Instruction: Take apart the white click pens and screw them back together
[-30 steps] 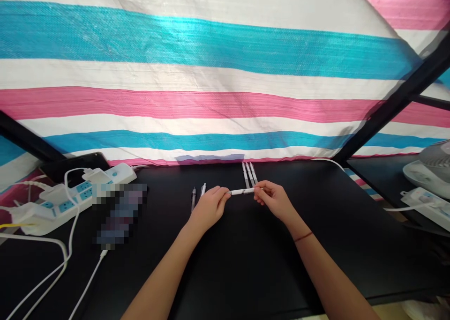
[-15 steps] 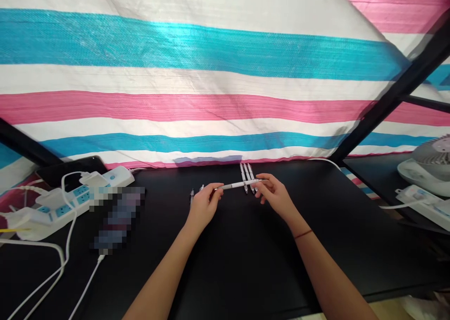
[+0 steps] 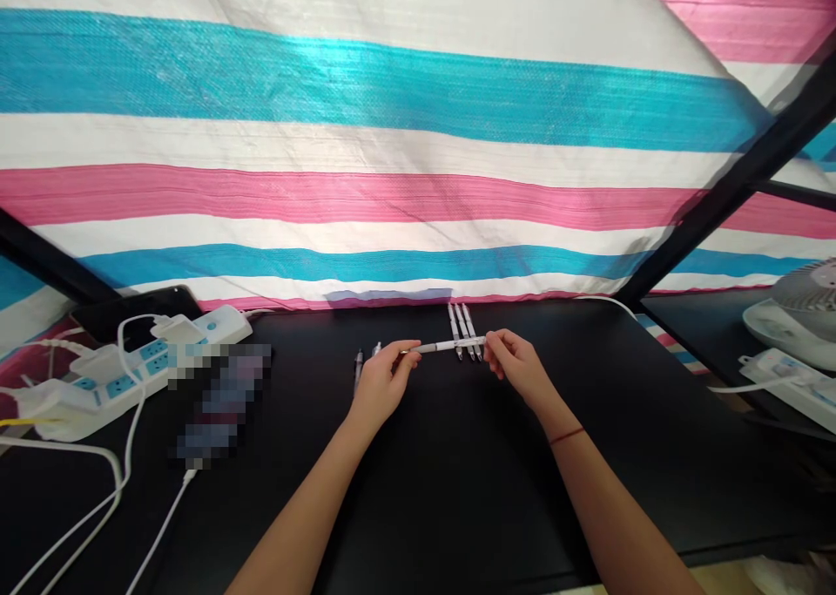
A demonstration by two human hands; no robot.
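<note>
A white pen [image 3: 445,346] with a grey grip is held level above the black table, between both hands. My left hand [image 3: 384,375] pinches its grey tip end. Closed on the other end is my right hand [image 3: 515,358], thumb and fingers pressed together. Just behind the held pen, three white pens [image 3: 464,327] lie side by side on the table. Beside my left hand lie a dark pen [image 3: 358,368] and a light-coloured one [image 3: 377,348], both partly hidden by that hand.
At the left lie a white power strip [image 3: 140,368] with plugs and cables, a blurred phone [image 3: 225,403] on a white cable, and a black device [image 3: 140,312]. A striped sheet [image 3: 418,203] hangs behind the table [image 3: 450,482]. A fan [image 3: 803,303] and another power strip [image 3: 790,386] are at the right.
My right hand's fingers have closed from a looser hold into a pinch at the pen's end. My left hand keeps its grip. The view has shifted slightly.
</note>
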